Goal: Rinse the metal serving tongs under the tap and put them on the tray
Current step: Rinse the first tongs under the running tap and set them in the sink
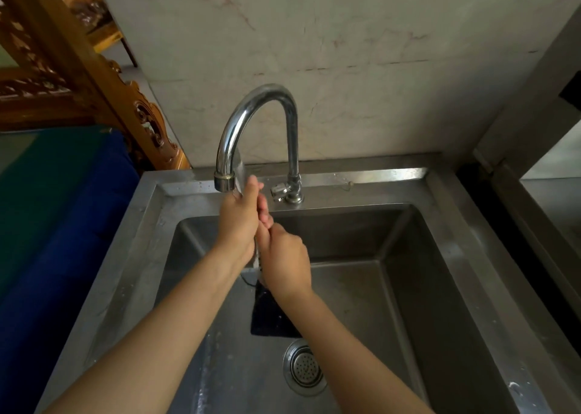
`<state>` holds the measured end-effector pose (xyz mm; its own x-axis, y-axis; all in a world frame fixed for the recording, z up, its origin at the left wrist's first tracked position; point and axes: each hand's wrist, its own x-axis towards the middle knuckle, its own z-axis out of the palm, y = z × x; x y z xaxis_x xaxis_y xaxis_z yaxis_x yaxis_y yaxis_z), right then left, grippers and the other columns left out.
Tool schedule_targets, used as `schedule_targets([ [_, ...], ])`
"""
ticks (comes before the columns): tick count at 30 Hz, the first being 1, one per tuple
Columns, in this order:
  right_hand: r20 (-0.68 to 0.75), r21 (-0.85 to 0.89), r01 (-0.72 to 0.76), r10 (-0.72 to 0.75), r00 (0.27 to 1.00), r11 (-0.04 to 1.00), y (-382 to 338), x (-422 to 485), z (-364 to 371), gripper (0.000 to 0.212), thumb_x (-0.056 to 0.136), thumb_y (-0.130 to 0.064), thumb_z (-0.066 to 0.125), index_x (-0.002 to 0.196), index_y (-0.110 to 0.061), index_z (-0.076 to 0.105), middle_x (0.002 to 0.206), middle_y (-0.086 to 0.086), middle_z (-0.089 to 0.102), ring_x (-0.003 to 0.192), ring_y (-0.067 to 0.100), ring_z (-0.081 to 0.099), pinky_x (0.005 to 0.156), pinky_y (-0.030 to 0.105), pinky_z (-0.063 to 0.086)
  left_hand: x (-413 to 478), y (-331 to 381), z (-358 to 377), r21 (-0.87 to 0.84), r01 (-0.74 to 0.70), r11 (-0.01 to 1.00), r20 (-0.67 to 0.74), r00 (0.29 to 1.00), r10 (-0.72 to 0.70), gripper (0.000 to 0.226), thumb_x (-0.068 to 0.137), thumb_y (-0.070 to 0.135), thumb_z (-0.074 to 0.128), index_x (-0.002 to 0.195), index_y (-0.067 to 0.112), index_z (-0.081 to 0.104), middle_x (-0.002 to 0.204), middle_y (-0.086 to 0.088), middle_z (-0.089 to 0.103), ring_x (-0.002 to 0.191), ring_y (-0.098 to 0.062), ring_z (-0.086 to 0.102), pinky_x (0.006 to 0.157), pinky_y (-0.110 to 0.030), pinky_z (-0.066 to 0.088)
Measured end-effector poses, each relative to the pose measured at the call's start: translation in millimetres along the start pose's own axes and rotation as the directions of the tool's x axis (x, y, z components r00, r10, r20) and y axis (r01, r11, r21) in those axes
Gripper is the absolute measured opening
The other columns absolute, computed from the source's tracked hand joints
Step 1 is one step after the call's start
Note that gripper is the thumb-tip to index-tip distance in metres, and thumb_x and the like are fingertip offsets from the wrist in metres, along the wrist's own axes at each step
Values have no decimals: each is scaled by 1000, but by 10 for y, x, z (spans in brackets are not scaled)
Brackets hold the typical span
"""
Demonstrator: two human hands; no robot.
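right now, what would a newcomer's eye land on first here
Two bare hands meet under the spout of the curved chrome tap at the back of the steel sink: the left hand higher, just below the spout, the right hand lower and nearer. A thin strip of metal, likely the tongs, shows between them, mostly hidden. On the sink floor a dark flat object lies just behind the round drain strainer.

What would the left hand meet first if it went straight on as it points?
Probably the sink's back ledge; the left hand looks set to pass beside the tap, though depth is unclear.
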<state>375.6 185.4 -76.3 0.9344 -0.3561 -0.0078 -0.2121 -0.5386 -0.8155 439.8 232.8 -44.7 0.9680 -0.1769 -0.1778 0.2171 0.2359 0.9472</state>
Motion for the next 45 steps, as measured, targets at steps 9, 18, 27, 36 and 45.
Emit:
schedule_targets([
  [9, 301, 773, -188, -89, 950, 606, 172, -147, -83, 24, 95, -20, 51, 108, 1, 51, 73, 1, 67, 48, 13, 60, 38, 22, 47, 133, 116, -21, -141, 84, 986, -94, 991, -97, 26, 97, 29, 41, 83, 14, 58, 53, 6, 61, 38, -4, 45, 40, -18, 40],
  [18, 155, 578, -107, 19, 988, 809, 75, -56, 39, 30, 97, -34, 44, 71, -20, 52, 63, 1, 54, 41, 1, 52, 40, 14, 43, 67, 34, -70, -8, 104, 995, -109, 989, -104, 32, 96, 35, 42, 73, 16, 51, 46, 7, 46, 36, -6, 42, 38, -21, 42],
  [27, 186, 706, -76, -81, 979, 704, 168, -56, 123, 7, 95, -21, 50, 89, -17, 50, 62, 0, 53, 43, 1, 45, 41, 15, 37, 123, 129, -175, -65, -32, 997, -116, 993, 25, 24, 96, 17, 38, 81, 17, 57, 53, 8, 58, 45, -8, 53, 47, -23, 49],
  [36, 140, 711, -362, 382, 913, 603, 205, 99, 274, 52, 98, -44, 30, 65, -15, 57, 48, -6, 47, 42, 7, 41, 44, 22, 34, -186, -162, -290, -66, -48, 997, 61, 997, 52, 19, 96, 0, 39, 113, 6, 46, 86, -3, 62, 78, -12, 65, 80, -28, 53],
  [45, 195, 538, -126, 23, 981, 833, 412, 11, 146, 26, 99, -17, 37, 89, -3, 57, 77, 5, 56, 68, 14, 54, 61, 30, 51, 167, -234, -220, 99, 41, 994, 11, 999, -42, 36, 97, 42, 37, 74, 14, 43, 49, 4, 43, 39, -10, 41, 41, -25, 43],
])
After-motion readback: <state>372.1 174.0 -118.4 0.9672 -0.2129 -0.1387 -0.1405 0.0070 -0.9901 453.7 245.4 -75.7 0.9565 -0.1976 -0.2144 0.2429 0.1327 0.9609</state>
